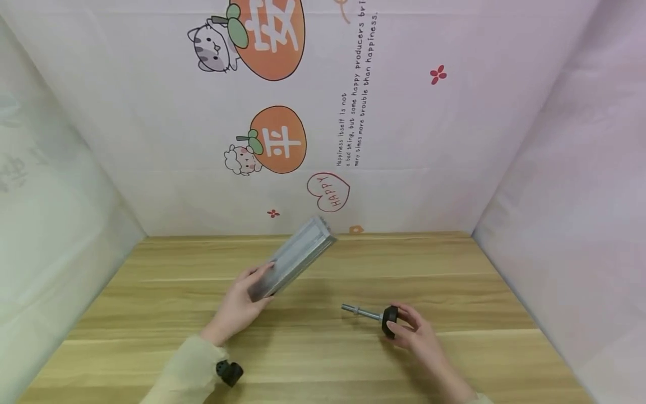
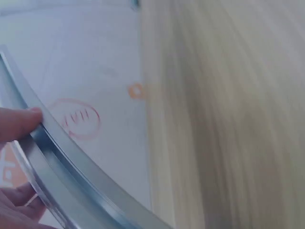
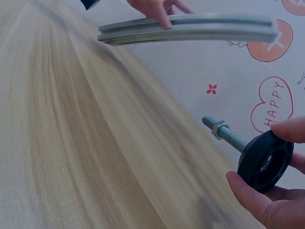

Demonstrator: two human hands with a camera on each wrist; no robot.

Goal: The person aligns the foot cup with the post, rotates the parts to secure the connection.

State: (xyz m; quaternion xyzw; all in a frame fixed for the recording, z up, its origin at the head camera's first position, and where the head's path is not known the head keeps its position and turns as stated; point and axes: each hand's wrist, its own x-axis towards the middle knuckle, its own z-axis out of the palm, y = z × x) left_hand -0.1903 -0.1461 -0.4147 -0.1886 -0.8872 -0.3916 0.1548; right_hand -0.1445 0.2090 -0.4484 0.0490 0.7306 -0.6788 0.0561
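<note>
Left hand [image 1: 238, 308]: grips metal bar [image 1: 298, 255] toward its near end, left
Metal bar: far end could tip, gripped off-middle
Right hand [image 1: 415, 334]: pinches black foot [image 1: 387, 316], right; round rim might slip out

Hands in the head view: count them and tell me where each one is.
2: the left hand, gripping the metal bar, and the right hand, pinching the black disc on the bolt.

The bar [image 1: 295, 255] is left, the foot [image 1: 387, 316] right, above the tabletop [image 1: 308, 353], backdrop [image 1: 404, 123] behind.
</note>
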